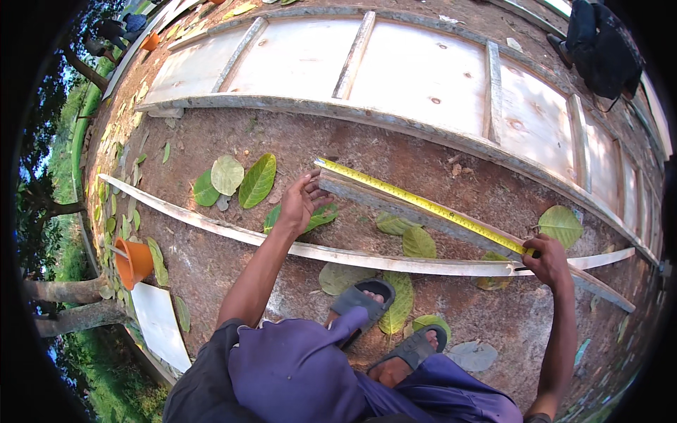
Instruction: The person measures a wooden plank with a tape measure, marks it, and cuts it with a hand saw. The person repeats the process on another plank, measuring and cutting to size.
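Note:
A yellow tape measure (423, 203) is drawn out along the top of a narrow wooden plank (416, 209). My right hand (551, 262) is closed on the tape measure at the plank's right part; its case is mostly hidden by the fingers. At the other end, near the tape's tip, my left hand (302, 202) holds the plank's end, fingers at its edge and partly beneath it. A long pale wooden strip (338, 256) lies on the ground and passes under the plank near my right hand.
A large timber-framed plywood panel (423, 74) lies beyond my hands. Large leaves (257, 181) are scattered over the dirt. To the left stand an orange bucket (134, 262) and a white board (161, 321). A black bag (603, 49) sits at far right. My sandalled feet (363, 303) are below.

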`<state>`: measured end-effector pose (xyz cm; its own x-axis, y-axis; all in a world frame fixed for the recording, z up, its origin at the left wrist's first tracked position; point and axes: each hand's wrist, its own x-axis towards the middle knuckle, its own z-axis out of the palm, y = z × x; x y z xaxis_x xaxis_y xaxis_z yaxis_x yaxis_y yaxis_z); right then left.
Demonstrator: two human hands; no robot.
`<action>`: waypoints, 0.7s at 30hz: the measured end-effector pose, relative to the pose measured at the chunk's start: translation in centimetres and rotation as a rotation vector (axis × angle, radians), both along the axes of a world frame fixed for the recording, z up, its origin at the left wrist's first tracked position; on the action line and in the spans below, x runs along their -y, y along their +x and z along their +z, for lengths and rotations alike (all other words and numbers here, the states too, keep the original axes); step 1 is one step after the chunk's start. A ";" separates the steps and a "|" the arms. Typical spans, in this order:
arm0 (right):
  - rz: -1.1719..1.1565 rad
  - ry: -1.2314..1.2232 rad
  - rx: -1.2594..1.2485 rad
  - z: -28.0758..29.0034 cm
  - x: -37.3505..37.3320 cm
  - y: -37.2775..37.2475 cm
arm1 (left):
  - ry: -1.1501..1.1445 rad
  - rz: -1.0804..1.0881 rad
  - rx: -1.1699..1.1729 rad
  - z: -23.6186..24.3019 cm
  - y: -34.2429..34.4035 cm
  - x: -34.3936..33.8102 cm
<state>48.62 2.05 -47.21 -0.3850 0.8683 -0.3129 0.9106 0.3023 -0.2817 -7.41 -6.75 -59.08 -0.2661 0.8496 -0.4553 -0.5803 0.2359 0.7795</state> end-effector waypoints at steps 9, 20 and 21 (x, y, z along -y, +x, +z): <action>-0.083 -0.012 -0.077 -0.9 1.5 2.2 | 0.077 0.041 -0.141 1.2 2.8 -0.2; -0.065 0.013 -0.036 -1.4 1.2 1.3 | 0.032 0.149 -0.264 0.9 5.2 -0.2; -0.065 0.010 -0.036 -1.5 1.2 1.3 | 0.024 0.150 -0.273 0.8 5.1 -0.3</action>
<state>49.94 0.82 -48.66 -0.3383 0.8947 -0.2916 0.9179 0.2454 -0.3118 -2.27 -6.43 -58.25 -0.4994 0.8013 -0.3295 -0.3754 0.1427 0.9158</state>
